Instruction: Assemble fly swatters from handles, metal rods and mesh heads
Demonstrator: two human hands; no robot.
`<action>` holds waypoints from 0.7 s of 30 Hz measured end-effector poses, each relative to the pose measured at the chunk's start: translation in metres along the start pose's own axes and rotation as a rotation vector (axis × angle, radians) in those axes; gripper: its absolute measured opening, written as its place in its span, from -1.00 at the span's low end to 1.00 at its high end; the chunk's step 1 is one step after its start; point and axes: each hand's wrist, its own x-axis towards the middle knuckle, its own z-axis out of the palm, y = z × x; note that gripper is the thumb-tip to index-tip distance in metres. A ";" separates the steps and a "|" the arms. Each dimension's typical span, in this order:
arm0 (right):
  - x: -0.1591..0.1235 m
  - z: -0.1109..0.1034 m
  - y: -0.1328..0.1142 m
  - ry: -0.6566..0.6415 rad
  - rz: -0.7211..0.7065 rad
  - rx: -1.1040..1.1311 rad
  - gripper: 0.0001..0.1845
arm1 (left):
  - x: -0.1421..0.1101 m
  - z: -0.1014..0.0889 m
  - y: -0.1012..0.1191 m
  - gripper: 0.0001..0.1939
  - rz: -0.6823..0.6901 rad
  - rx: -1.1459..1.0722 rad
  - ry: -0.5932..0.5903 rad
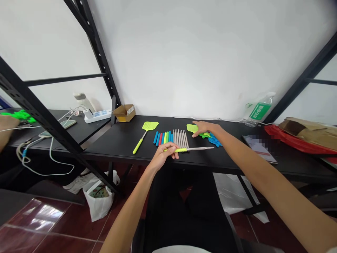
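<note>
My left hand (165, 153) is closed round the yellow-green grip of a metal rod (196, 149) held level over the front of the black table (118, 140). My right hand (206, 128) lies with fingers stretched out on a pile of swatter heads (193, 128), yellow-green on top, with green and blue ones (214, 140) beside it. Between my hands lie a row of coloured grips (162, 137) and a row of bare metal rods (180, 137). A finished yellow-green fly swatter (145, 134) lies to the left.
A small cardboard box (124, 112) and a power strip (97, 115) stand at the back left, behind a black rack post (52, 123). A water bottle (259, 111), a booklet (259, 147) and a red bag (295, 140) sit right. Another person's hand (6, 126) shows at far left.
</note>
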 end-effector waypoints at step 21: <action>0.004 -0.005 -0.002 -0.120 0.216 -0.282 0.44 | 0.001 0.001 -0.001 -0.74 0.001 0.033 0.015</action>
